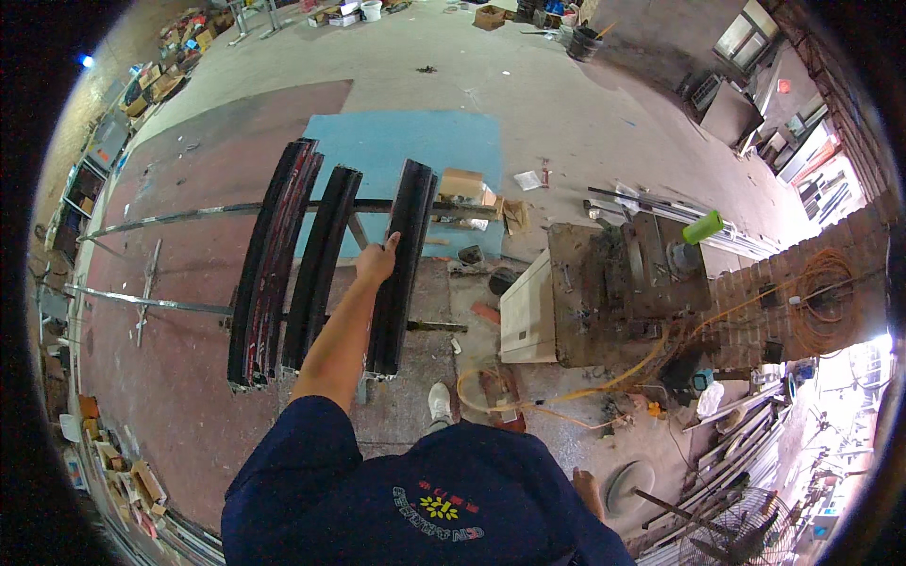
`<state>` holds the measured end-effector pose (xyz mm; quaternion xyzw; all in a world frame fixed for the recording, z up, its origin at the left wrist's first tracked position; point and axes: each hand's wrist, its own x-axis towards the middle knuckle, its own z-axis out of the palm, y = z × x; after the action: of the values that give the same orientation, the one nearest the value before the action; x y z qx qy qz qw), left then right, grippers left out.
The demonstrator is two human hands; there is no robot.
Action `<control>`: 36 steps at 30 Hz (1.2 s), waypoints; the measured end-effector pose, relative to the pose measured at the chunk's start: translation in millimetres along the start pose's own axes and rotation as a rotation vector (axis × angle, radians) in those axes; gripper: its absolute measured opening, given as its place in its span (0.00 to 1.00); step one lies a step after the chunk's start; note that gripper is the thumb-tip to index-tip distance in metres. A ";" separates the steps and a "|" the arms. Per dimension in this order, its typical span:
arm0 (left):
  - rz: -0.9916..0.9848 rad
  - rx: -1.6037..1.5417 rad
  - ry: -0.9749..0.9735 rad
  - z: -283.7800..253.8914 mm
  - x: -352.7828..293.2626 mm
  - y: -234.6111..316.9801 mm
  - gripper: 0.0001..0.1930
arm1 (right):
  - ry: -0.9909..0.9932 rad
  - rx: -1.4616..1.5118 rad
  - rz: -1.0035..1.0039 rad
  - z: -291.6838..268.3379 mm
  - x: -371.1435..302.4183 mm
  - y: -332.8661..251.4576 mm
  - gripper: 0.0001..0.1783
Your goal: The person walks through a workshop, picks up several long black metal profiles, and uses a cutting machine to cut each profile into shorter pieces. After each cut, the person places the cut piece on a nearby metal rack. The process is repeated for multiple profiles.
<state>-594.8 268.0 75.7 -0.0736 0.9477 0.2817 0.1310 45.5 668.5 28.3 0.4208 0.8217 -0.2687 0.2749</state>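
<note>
Three black profiles lie across a metal rack (189, 219). The right profile (404, 255) is gripped at its left edge by the left hand (376, 261). The right hand (587, 491) is seen low beside the torso, apparently empty.

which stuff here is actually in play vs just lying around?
In play: left hand on the right-hand black profile bundle; two more black bundles; metal trestle rails under them.

Lying about: cardboard box, green roll, orange hose, floor fan.
</note>
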 end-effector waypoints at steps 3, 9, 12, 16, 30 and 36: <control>0.034 0.022 -0.056 -1.7 -0.3 10.4 0.43 | -0.011 0.124 0.036 6.6 -8.2 -6.2 0.29; 0.105 0.063 -0.026 7.3 13.2 0.3 0.43 | -0.105 0.060 0.069 15.1 10.2 -31.4 0.26; 0.136 0.054 -0.007 10.8 27.2 -22.2 0.43 | 0.000 0.029 0.088 7.9 5.9 -69.0 0.27; 0.027 -0.121 -0.045 3.1 -3.8 15.7 0.42 | -0.024 -0.021 -0.020 36.9 38.1 -20.9 0.29; 0.314 0.126 0.612 -66.2 -43.6 -13.4 0.37 | 0.044 0.080 0.046 45.6 11.1 -36.9 0.29; -0.227 0.273 0.156 -100.1 -39.9 -67.2 0.56 | -0.099 0.010 -0.021 52.2 26.4 -4.0 0.29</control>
<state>-563.1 159.4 133.5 -0.1833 0.9700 0.1275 0.0966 40.8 645.7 -25.5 0.3999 0.8100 -0.2961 0.3102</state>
